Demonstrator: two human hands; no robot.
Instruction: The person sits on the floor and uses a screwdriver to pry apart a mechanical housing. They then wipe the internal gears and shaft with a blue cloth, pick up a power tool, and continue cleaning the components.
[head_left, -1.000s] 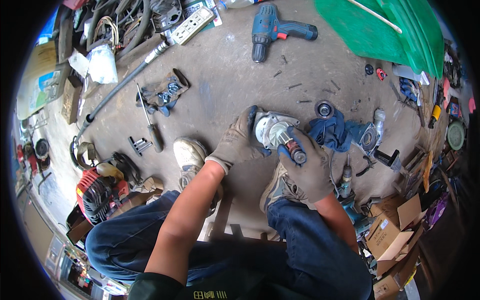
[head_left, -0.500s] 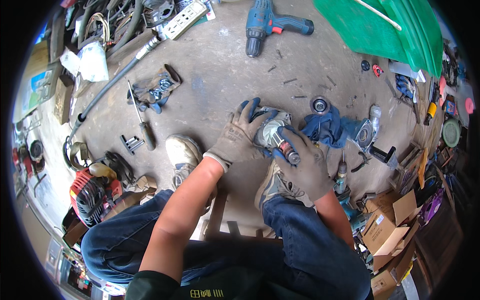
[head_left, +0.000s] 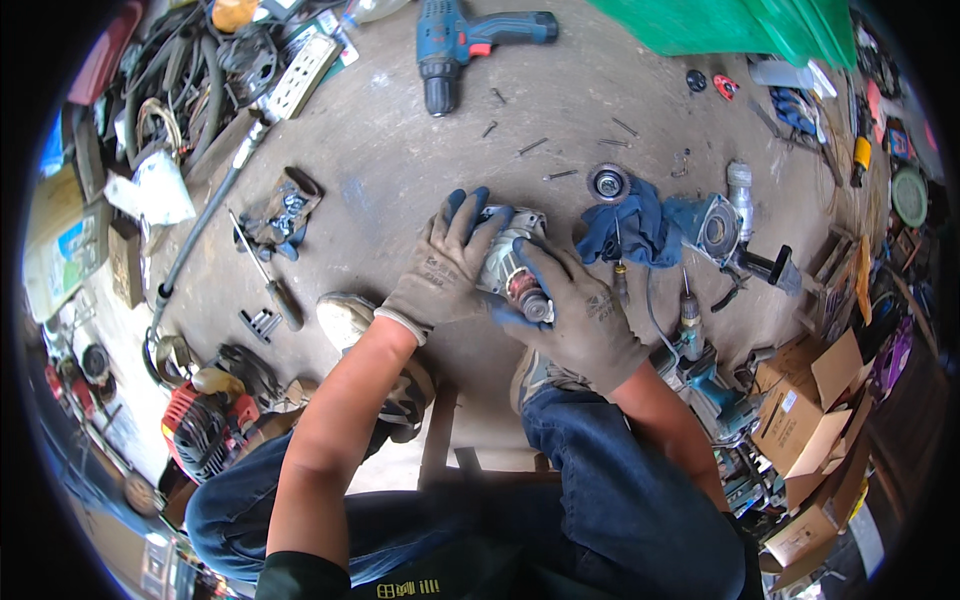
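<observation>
In a grey work glove with blue fingertips, my left hand (head_left: 445,265) is closed on the left side of a silver metal tool housing (head_left: 527,222). A motor armature (head_left: 520,284), with reddish windings and a shiny round end, sticks out of the housing toward me. My right hand (head_left: 590,325), gloved the same way, is closed around the armature from the right. How deep the armature sits in the housing is hidden by my fingers. Right of my hands, a round toothed metal part (head_left: 609,183) lies beside a dark blue cloth (head_left: 632,225).
A blue cordless drill (head_left: 440,55) lies on the floor ahead, with several loose screws (head_left: 533,146) nearer. A screwdriver (head_left: 279,295) and a crumpled glove (head_left: 285,215) are at left. An angle grinder (head_left: 715,228) lies right, above an open cardboard box (head_left: 800,400).
The whole view has shifted, so floor things sit further left. Both hands keep hold of the housing and armature; my right fingers now leave more of the armature showing.
</observation>
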